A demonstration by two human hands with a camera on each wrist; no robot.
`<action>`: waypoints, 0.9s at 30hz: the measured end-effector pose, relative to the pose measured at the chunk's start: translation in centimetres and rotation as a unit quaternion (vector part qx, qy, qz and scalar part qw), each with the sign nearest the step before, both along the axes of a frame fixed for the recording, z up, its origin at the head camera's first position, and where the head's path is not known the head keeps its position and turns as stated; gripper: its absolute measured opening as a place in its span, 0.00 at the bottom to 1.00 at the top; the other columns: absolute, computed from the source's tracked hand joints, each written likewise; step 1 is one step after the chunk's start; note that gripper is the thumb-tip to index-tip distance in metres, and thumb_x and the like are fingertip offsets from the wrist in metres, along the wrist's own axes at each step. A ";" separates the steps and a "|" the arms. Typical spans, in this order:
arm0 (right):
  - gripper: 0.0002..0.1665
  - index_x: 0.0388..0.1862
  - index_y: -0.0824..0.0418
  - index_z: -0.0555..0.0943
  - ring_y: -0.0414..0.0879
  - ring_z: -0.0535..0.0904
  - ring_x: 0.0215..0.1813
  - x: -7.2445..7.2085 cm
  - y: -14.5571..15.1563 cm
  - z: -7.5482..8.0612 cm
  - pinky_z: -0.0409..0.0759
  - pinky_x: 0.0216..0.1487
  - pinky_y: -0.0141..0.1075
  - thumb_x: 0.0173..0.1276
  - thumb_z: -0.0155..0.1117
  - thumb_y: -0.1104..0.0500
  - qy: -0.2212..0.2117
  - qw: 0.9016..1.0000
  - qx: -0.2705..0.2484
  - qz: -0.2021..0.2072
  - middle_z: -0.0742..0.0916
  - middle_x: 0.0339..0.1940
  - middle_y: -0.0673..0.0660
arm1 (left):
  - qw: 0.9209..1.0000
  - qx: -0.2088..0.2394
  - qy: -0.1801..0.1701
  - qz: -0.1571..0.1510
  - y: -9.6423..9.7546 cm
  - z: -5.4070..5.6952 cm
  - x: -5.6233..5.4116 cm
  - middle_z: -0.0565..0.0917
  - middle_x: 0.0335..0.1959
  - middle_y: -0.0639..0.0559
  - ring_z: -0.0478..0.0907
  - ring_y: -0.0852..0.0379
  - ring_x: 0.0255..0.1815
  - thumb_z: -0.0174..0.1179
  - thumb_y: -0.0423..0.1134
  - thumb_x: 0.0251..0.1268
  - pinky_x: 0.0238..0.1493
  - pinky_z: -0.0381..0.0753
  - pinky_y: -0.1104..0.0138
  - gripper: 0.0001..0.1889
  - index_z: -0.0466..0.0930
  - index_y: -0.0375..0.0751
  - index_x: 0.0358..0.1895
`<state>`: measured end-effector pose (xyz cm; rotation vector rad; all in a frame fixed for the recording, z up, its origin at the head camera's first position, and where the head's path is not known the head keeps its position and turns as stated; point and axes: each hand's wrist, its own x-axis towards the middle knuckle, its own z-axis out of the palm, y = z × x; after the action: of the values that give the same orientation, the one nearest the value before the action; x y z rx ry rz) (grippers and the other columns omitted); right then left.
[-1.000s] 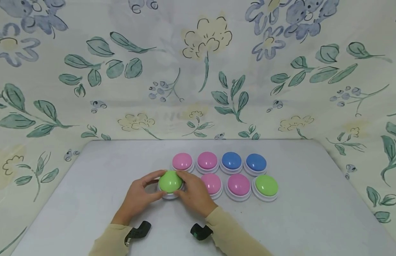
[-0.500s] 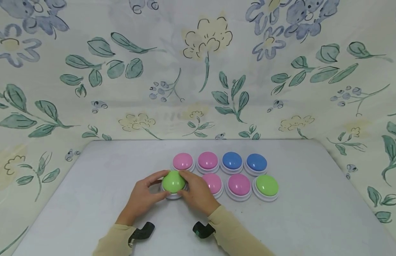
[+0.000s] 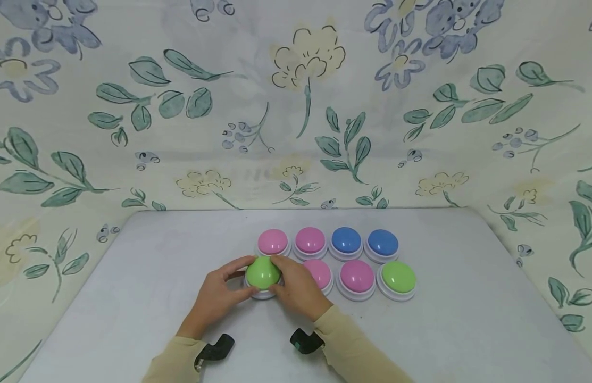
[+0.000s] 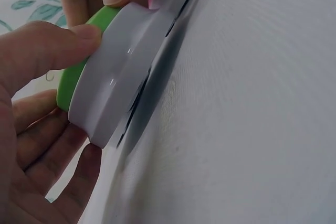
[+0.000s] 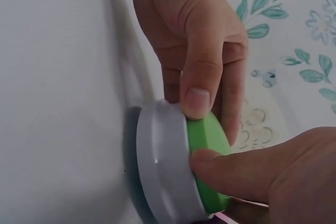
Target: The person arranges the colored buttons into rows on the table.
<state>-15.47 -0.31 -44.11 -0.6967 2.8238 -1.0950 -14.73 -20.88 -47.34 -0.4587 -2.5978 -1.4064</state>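
Observation:
A dome-shaped green push button (image 3: 263, 273) on a round white base sits at the left end of the front row of buttons. My left hand (image 3: 216, 298) grips its left side, thumb at the front and fingers behind. From the right, my right hand (image 3: 301, 291) holds the same button with thumb and fingers. Both thumbs press at the seam where the green dome (image 4: 67, 85) meets the white base (image 4: 113, 72). In the right wrist view the base (image 5: 165, 161) is close over the white tabletop. Just right of it, a pink button (image 3: 322, 273) is partly covered by my right hand.
Behind stands a row of two pink buttons (image 3: 310, 240) and two blue buttons (image 3: 345, 240). Farther right in the front row are another pink button (image 3: 357, 276) and a second green button (image 3: 398, 277). A floral cloth (image 3: 257, 106) rises behind the white table (image 3: 468, 319).
Both hands have shifted slightly to the right with the green button between them, bringing it closer to the front-row pink button. The other buttons stay in place.

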 end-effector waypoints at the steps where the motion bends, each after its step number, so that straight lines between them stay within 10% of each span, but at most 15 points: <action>1: 0.36 0.70 0.68 0.72 0.51 0.75 0.68 0.0 0.1 0.0 0.74 0.68 0.39 0.63 0.73 0.65 0.002 1.000 0.004 0.002 0.80 0.67 0.60 | 1.000 -0.001 -0.001 0.001 0.1 0.0 0.0 0.81 0.63 0.48 0.79 0.46 0.62 0.77 0.30 0.49 0.60 0.81 0.59 0.34 0.79 0.41 0.64; 27: 0.33 0.70 0.70 0.71 0.53 0.74 0.70 0.1 0.4 1.0 0.75 0.67 0.41 0.67 0.69 0.66 -0.032 0.997 0.066 0.015 0.77 0.70 0.62 | 0.999 -0.005 -0.033 -0.008 0.9 0.0 0.1 0.81 0.63 0.49 0.83 0.48 0.56 0.77 0.34 0.52 0.60 0.80 0.53 0.33 0.78 0.45 0.65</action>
<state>-15.35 0.09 -43.15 -0.6778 2.7909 -0.8982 -14.59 -19.95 -47.37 -0.4424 -2.6597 -1.4384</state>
